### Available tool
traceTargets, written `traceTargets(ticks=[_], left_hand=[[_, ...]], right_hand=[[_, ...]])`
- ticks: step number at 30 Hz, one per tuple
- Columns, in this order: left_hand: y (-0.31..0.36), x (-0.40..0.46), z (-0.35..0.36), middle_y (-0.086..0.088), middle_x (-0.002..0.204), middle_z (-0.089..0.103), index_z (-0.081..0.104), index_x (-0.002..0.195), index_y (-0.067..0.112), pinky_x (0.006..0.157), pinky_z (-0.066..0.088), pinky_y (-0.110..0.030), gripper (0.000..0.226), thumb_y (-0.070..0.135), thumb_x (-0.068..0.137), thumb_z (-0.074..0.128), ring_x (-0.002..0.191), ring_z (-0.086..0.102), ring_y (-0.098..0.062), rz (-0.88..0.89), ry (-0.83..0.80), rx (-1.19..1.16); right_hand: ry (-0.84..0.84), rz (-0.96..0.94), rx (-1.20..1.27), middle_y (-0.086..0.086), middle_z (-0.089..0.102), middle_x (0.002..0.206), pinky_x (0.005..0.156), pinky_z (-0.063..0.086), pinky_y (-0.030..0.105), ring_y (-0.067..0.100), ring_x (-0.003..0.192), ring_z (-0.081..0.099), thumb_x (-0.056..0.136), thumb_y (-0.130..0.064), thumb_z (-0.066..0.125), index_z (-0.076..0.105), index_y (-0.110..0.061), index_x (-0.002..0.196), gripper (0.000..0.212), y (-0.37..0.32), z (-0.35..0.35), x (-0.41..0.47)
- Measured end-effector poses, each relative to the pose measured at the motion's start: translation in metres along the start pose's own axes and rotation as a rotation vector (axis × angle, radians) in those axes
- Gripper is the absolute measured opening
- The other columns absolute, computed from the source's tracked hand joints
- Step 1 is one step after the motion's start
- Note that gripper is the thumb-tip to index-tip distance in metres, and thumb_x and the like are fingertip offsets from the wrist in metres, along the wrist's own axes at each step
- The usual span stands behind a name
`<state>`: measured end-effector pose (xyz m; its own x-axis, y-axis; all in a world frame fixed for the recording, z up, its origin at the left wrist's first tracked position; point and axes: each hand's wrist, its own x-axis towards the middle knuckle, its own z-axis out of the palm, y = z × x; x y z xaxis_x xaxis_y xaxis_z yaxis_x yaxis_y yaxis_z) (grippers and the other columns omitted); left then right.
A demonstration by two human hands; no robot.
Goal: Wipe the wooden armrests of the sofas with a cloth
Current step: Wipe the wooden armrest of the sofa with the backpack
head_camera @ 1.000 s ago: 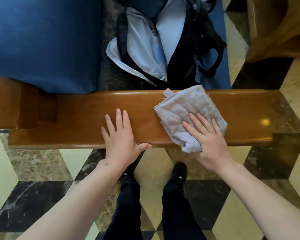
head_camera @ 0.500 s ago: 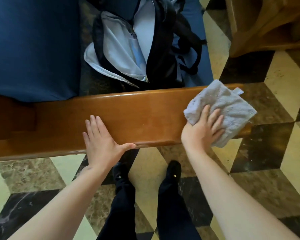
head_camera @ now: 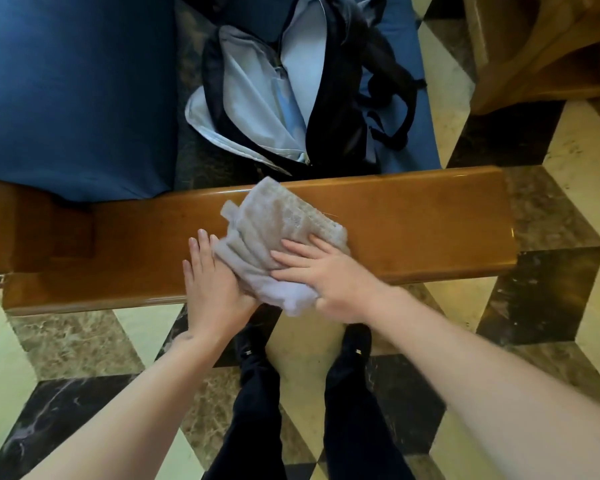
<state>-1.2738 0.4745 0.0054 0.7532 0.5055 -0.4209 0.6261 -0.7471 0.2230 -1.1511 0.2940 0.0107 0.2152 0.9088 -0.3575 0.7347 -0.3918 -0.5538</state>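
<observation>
the folded grey terry cloth (head_camera: 278, 237) is pressed flat on the middle of the glossy brown wooden armrest (head_camera: 413, 230) by the spread right hand (head_camera: 329, 275), and could be snagged by the flat, spread left hand (head_camera: 212, 289) touching its left edge.

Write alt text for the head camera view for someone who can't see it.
A right hand presses a folded grey terry cloth onto a glossy brown wooden armrest, the left hand flat beside it. Behind lies an open black backpack on a blue sofa cushion.
</observation>
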Motion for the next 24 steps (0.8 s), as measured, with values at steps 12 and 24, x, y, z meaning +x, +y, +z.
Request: traceTargets(ticks=[12,24], left_hand=[[0.015,0.001,0.001,-0.024,0.166,-0.008,-0.007,0.157,0.012,0.122,0.009,-0.061,0.142,0.071,0.061,0.079,0.153,-0.010,-0.040,-0.021,-0.032,0.144],[0.010,0.000,0.006,-0.020,0.167,-0.001,0.000,0.158,0.008,0.123,0.012,-0.055,0.146,0.076,0.054,0.077,0.154,-0.003,-0.036,-0.014,0.017,0.103]], right_hand=[[0.276,0.412,0.081,-0.013,0.023,0.167,0.128,-0.005,0.042,0.008,0.157,0.004,0.078,-0.008,0.048,0.042,-0.036,0.153,0.080,0.090,-0.003,-0.135],[0.808,1.392,0.283,0.009,0.002,0.173,0.124,-0.003,0.055,0.030,0.158,-0.005,0.101,-0.023,0.050,0.018,-0.023,0.163,0.070,0.038,0.009,-0.042]])
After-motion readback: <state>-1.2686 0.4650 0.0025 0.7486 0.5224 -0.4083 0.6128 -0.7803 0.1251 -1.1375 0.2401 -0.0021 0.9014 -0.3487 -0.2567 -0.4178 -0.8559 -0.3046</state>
